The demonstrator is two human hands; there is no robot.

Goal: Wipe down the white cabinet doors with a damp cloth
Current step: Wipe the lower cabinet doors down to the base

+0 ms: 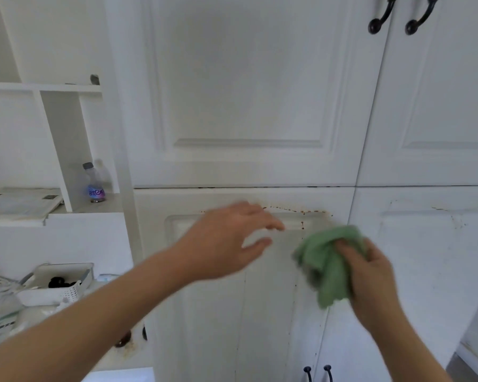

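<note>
Basically early, I'd say: right hand (370, 274) bunches the green cloth (326, 266) against the lower cabinet door (260, 312); left hand (226, 238) spread, empty. Brown drip stains (301, 213) remain; upper doors (246, 92) look clean.

bare forearms, no sleeves, no rings

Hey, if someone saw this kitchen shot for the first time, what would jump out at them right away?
The crumpled green cloth stands out most, gripped by the right hand against the lower white panelled cabinet door. Next comes the left hand, blurred, fingers spread in front of the same door. Just above both hands, a line of brown drip stains runs along the door's upper edge.
</note>
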